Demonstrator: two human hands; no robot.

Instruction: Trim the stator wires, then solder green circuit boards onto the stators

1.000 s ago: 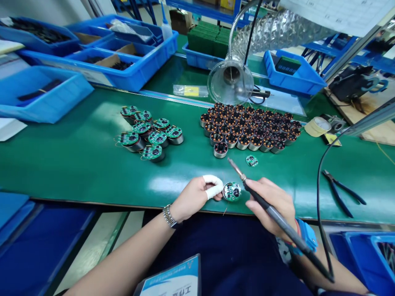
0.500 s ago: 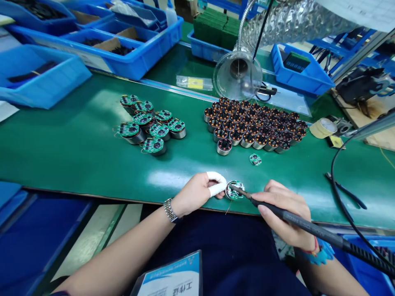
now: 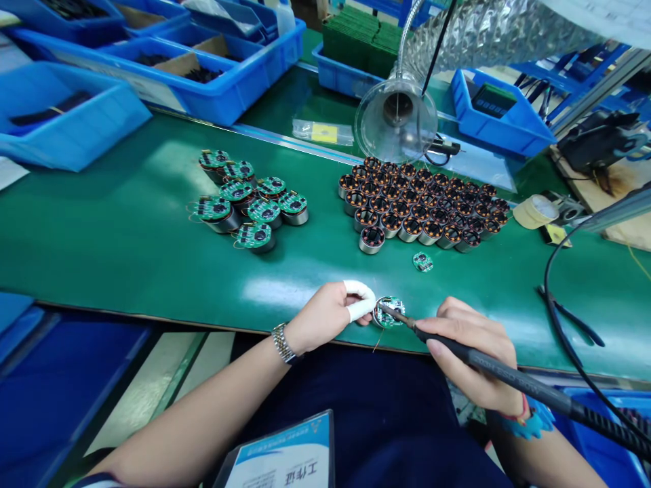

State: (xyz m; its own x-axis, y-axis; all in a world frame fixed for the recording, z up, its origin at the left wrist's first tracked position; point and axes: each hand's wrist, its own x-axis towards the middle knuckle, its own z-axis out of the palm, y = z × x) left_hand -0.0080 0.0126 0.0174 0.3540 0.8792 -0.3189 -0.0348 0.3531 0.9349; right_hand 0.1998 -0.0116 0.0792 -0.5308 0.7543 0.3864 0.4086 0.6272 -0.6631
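My left hand [image 3: 333,312], with white covers on thumb and forefinger, is closed at the left edge of a small motor coil unit topped by a round green circuit board [image 3: 392,314]. Its fingertips meet at the rim; whether a fine wire is pinched there too is too small to tell. A thin wire hangs from the unit toward the table edge. My right hand [image 3: 472,349] grips a black soldering iron [image 3: 488,366] like a pen, and the iron's metal tip rests at the board's upper left, close to the left fingertips.
A loose round circuit board [image 3: 422,262] lies in front of rows of copper-wound motor coils [image 3: 411,203]. Several board-topped units [image 3: 254,236] stand to the left. A clear extraction hood [image 3: 397,122] hangs behind. Pliers [image 3: 572,318], a tape roll [image 3: 535,211] and a cable are at right; blue bins [image 3: 224,95] line the back.
The view has shifted slightly. Both hands and the soldering iron keep almost the same place at the board, the iron's tip still at its upper left.
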